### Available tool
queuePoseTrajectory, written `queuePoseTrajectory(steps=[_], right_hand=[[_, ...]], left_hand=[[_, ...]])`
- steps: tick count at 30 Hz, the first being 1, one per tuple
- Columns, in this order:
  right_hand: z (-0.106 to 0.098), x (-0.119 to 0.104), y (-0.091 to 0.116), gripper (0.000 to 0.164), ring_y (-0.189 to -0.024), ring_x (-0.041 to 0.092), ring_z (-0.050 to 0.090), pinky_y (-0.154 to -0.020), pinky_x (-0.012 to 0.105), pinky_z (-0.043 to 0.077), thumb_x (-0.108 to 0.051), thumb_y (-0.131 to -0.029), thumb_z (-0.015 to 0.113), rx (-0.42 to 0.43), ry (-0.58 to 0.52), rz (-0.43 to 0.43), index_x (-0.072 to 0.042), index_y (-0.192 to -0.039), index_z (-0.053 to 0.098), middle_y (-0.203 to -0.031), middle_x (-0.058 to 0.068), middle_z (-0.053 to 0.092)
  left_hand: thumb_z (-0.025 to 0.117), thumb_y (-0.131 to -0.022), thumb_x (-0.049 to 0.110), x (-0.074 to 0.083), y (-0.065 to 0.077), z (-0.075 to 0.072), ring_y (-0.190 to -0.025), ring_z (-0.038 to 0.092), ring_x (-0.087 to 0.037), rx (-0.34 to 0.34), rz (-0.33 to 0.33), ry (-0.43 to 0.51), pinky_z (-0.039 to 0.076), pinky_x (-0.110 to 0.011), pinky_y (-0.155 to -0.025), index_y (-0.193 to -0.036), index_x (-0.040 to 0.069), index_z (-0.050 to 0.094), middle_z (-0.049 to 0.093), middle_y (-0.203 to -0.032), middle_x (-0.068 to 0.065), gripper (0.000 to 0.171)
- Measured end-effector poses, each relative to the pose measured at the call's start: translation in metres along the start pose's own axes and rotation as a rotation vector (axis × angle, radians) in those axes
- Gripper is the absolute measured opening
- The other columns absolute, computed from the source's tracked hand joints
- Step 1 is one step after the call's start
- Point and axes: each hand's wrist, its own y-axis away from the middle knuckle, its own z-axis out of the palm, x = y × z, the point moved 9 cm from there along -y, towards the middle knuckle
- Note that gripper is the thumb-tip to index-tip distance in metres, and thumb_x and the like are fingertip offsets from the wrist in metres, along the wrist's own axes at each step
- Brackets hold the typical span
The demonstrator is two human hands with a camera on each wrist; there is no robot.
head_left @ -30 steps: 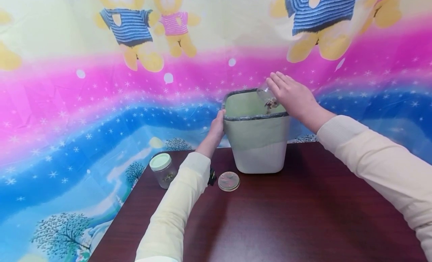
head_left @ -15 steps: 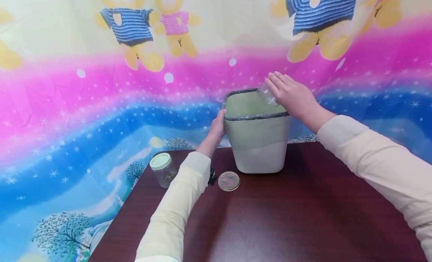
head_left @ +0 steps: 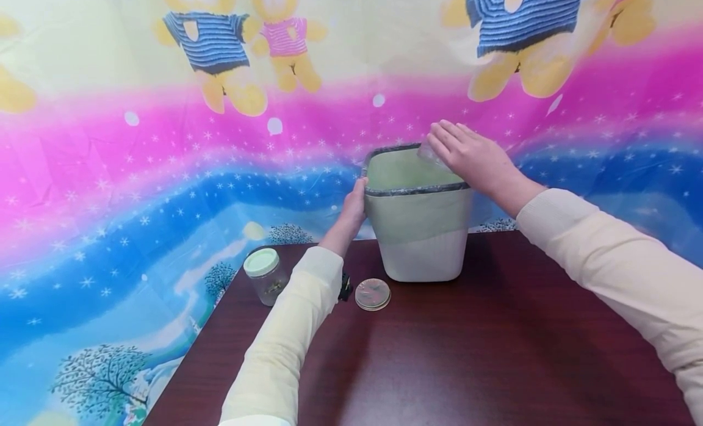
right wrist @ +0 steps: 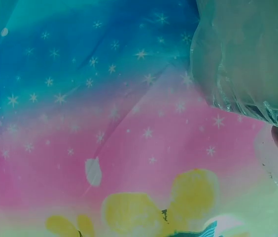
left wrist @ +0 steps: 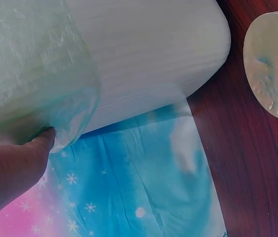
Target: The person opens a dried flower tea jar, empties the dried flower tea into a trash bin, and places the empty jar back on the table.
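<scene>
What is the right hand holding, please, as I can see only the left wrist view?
Observer: In the head view, the right hand holds a clear container at the right side of the lined bin's opening.
Operator: Thank you. Could you tell me whether the bin stands upright?
Observer: Yes, it stands upright on the table, with its opening at the top.
Operator: And is there anything beyond the left sleeve, please?
Observer: Yes, a clear jar with a pale green lid, partly hidden by that sleeve.
</scene>
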Motion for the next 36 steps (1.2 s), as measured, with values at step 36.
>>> queuePoseTrajectory(steps=[36], right_hand=[[-0.010,-0.016,0.012,0.067,-0.130,0.036,0.044,-0.106,0.044,0.036,0.017,-0.074,0.074,0.252,0.168,-0.201,0.005,-0.135,0.051,-0.139,0.024,0.049]], left_hand=[[0.046,-0.093,0.048,-0.003,-0.001,-0.004,-0.125,0.046,-0.025,0.033,-0.012,0.015,0.039,-0.042,-0.104,-0.135,0.001,0.054,0.048,-0.142,-0.010,0.063]])
